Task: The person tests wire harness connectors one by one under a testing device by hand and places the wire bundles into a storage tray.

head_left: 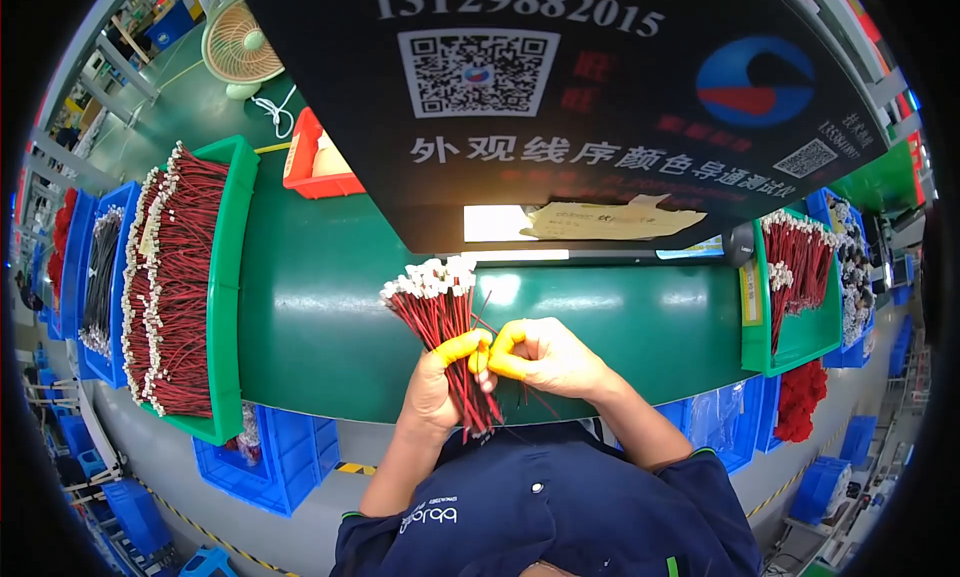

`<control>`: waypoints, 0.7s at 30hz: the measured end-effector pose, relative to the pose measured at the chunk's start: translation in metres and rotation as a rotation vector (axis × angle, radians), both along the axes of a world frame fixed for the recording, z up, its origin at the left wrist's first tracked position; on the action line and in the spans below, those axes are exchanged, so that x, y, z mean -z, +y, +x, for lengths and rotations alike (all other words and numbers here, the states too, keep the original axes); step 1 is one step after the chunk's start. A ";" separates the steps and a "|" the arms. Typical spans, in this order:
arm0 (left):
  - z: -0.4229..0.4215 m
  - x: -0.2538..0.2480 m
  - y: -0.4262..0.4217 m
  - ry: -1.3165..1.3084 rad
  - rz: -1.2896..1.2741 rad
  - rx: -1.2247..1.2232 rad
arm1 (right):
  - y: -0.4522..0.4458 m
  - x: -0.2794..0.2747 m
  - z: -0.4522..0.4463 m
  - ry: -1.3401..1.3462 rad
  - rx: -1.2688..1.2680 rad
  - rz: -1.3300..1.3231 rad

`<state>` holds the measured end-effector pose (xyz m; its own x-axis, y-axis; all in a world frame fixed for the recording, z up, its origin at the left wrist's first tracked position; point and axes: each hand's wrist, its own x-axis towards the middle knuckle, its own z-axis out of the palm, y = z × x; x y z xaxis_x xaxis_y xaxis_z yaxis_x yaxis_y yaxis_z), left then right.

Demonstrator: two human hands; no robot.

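Observation:
My left hand is wrapped round a bundle of dark red wires with white connectors at the top. Yellow covers sit on several of my fingertips. Close beside it on the right, my right hand has thumb and forefinger pinched together, also in yellow covers. Thin dark wires stick out near the pinch, but what it grips is too small to make out. Both hands are above the front edge of the green table.
A green tray of red wires stands left, another green tray right. A red bin lies at the back left. The large black panel overhangs the table's rear. Blue crates sit below the front edge.

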<state>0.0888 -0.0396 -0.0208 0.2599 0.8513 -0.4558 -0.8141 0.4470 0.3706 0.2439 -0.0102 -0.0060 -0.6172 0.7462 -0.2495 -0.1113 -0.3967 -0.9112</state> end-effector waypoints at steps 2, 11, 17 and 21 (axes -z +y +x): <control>-0.001 -0.001 -0.002 -0.125 -0.092 0.094 | 0.003 -0.011 0.004 -0.020 -0.102 -0.064; 0.000 -0.001 0.004 0.207 0.038 -0.108 | 0.037 0.006 0.017 0.249 0.355 -0.512; 0.002 0.005 0.004 0.027 0.013 -0.129 | 0.042 0.015 0.015 0.323 0.383 -0.601; 0.001 0.004 0.005 0.046 -0.026 -0.120 | 0.041 0.007 0.019 0.283 0.310 -0.569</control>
